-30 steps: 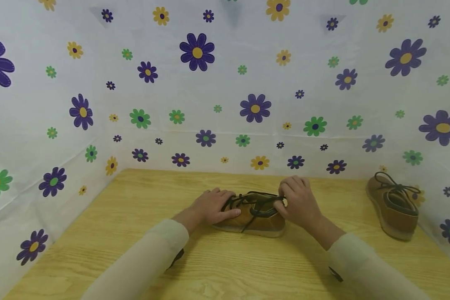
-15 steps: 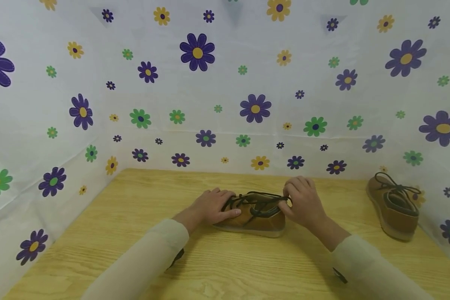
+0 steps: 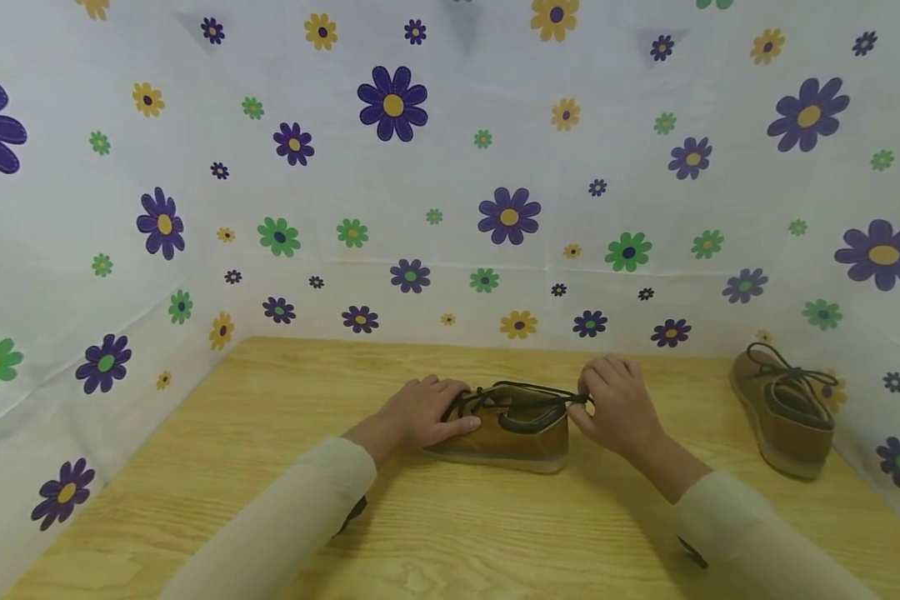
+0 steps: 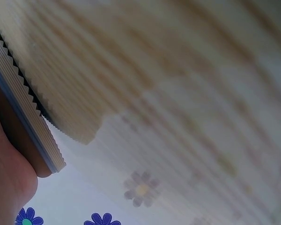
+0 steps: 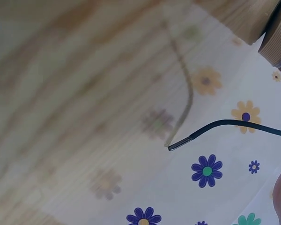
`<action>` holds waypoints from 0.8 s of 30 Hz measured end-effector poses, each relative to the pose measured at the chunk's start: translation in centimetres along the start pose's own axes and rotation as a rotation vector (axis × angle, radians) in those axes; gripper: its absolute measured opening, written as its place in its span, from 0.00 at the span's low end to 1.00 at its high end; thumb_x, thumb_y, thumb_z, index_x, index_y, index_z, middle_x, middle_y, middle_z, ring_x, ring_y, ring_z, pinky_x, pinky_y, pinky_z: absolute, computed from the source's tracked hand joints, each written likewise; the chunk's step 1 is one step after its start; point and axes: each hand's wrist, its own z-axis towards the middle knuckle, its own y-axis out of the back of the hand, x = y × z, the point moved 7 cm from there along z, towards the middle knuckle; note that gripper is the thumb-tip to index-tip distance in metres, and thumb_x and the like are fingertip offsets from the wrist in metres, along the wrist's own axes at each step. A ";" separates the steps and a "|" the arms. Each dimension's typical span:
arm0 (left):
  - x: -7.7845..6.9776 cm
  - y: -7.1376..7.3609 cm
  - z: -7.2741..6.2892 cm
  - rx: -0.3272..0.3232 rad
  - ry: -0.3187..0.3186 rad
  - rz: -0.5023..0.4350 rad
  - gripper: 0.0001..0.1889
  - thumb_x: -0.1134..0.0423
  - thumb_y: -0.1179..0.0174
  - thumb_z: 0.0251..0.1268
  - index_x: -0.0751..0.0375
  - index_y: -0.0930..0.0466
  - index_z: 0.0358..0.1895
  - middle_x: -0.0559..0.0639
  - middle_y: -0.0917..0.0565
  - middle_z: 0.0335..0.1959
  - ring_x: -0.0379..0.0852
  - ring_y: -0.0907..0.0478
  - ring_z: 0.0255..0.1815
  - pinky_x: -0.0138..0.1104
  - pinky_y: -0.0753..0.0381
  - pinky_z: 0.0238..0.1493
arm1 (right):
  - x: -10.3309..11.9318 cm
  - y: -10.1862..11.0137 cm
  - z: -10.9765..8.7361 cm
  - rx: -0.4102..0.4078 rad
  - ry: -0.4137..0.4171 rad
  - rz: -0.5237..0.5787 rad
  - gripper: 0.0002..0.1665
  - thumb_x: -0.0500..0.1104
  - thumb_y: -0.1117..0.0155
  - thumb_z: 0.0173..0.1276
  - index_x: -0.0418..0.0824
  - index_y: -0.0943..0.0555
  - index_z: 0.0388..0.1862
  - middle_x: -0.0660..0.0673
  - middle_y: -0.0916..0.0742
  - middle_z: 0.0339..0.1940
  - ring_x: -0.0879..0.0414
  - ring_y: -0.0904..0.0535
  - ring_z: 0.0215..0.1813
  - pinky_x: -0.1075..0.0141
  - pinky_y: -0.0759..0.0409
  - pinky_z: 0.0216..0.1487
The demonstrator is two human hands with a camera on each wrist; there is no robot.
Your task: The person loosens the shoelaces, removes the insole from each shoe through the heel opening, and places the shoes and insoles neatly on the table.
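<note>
A brown shoe [image 3: 528,442] with black trim lies on its sole on the wooden table, toe to the left. Over its toe my left hand [image 3: 423,414] grips it, thumb on the near side and fingers across the top. My right hand [image 3: 617,406], just beyond the heel, pinches the black shoelace [image 3: 540,400], which is stretched above the shoe's opening. A free lace end with a metal tip [image 5: 180,144] hangs close to the tabletop in the right wrist view. The left wrist view shows the ribbed edge of the sole [image 4: 30,108] beside part of my hand.
A second brown shoe [image 3: 798,433] stands at the table's right side, its black lace tied in a bow. White cloth with printed flowers [image 3: 450,167] encloses the back and sides of the wooden table [image 3: 330,375].
My right hand has moved to the right, drawing the lace along. The lace end that hung down the shoe's near side has gone from there. My left hand and the shoe have stayed put.
</note>
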 end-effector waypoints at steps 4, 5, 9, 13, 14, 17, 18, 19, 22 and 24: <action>-0.1 0.1 0.0 0.000 0.000 -0.003 0.40 0.28 0.58 0.70 0.52 0.36 0.75 0.50 0.26 0.70 0.54 0.29 0.68 0.54 0.32 0.68 | -0.2 0.1 -0.3 0.002 0.007 -0.010 0.12 0.42 0.33 0.46 0.40 0.28 0.24 0.43 0.20 0.32 0.45 0.25 0.39 0.52 0.30 0.42; -0.1 0.1 0.0 -0.001 0.000 -0.004 0.40 0.28 0.58 0.70 0.52 0.36 0.74 0.50 0.26 0.70 0.54 0.29 0.68 0.54 0.32 0.68 | -0.3 0.1 -0.4 0.004 0.009 -0.013 0.13 0.42 0.33 0.45 0.40 0.28 0.24 0.43 0.20 0.32 0.45 0.25 0.39 0.52 0.30 0.41; -0.1 0.1 0.2 0.001 -0.003 -0.012 0.40 0.28 0.58 0.70 0.51 0.36 0.75 0.51 0.26 0.70 0.55 0.30 0.69 0.54 0.33 0.69 | -0.7 0.3 -0.6 0.013 0.008 -0.015 0.13 0.41 0.31 0.45 0.40 0.28 0.24 0.43 0.20 0.32 0.46 0.25 0.39 0.51 0.29 0.42; -0.1 0.1 0.2 0.007 -0.001 -0.008 0.40 0.28 0.58 0.70 0.51 0.36 0.75 0.50 0.27 0.71 0.54 0.30 0.69 0.54 0.33 0.69 | -1.0 0.5 -0.9 0.036 -0.006 -0.028 0.15 0.42 0.29 0.45 0.40 0.28 0.24 0.43 0.19 0.33 0.45 0.25 0.40 0.50 0.29 0.43; -0.1 0.1 0.2 0.006 -0.001 -0.009 0.40 0.28 0.58 0.70 0.51 0.36 0.75 0.50 0.27 0.71 0.54 0.30 0.69 0.54 0.33 0.69 | -1.1 0.5 -0.9 0.042 -0.011 -0.029 0.15 0.42 0.29 0.44 0.40 0.28 0.24 0.43 0.19 0.33 0.45 0.25 0.40 0.50 0.29 0.43; -0.1 0.1 0.1 0.007 0.002 -0.007 0.40 0.28 0.58 0.70 0.51 0.36 0.75 0.51 0.27 0.71 0.54 0.30 0.69 0.54 0.33 0.69 | -1.3 0.7 -1.0 0.058 -0.020 -0.034 0.16 0.42 0.27 0.44 0.41 0.28 0.24 0.43 0.19 0.33 0.46 0.25 0.41 0.50 0.28 0.43; -0.1 0.1 0.1 0.007 0.003 -0.008 0.40 0.28 0.58 0.70 0.51 0.36 0.75 0.51 0.27 0.71 0.55 0.30 0.69 0.54 0.33 0.69 | -1.4 0.7 -1.1 0.062 -0.023 -0.033 0.17 0.42 0.27 0.43 0.41 0.28 0.24 0.43 0.19 0.33 0.46 0.25 0.40 0.50 0.28 0.43; -0.2 0.2 0.1 0.007 0.003 -0.010 0.40 0.28 0.58 0.70 0.51 0.36 0.75 0.51 0.27 0.71 0.55 0.30 0.69 0.54 0.33 0.69 | -1.4 0.7 -1.1 0.065 -0.025 -0.032 0.17 0.42 0.26 0.43 0.41 0.28 0.23 0.44 0.19 0.32 0.46 0.26 0.40 0.50 0.28 0.44; -0.2 0.2 0.0 0.012 0.004 -0.011 0.40 0.28 0.58 0.70 0.51 0.36 0.75 0.51 0.27 0.71 0.55 0.30 0.69 0.55 0.34 0.69 | -1.6 0.7 -1.3 0.070 -0.024 -0.021 0.15 0.40 0.28 0.44 0.41 0.29 0.23 0.44 0.20 0.32 0.47 0.27 0.40 0.49 0.29 0.44; -0.1 0.3 0.0 0.012 0.004 -0.013 0.40 0.28 0.58 0.70 0.51 0.36 0.75 0.51 0.27 0.71 0.55 0.30 0.69 0.55 0.34 0.70 | -1.8 0.7 -1.4 0.069 -0.022 -0.015 0.14 0.40 0.30 0.45 0.42 0.29 0.23 0.44 0.20 0.32 0.47 0.27 0.39 0.49 0.29 0.44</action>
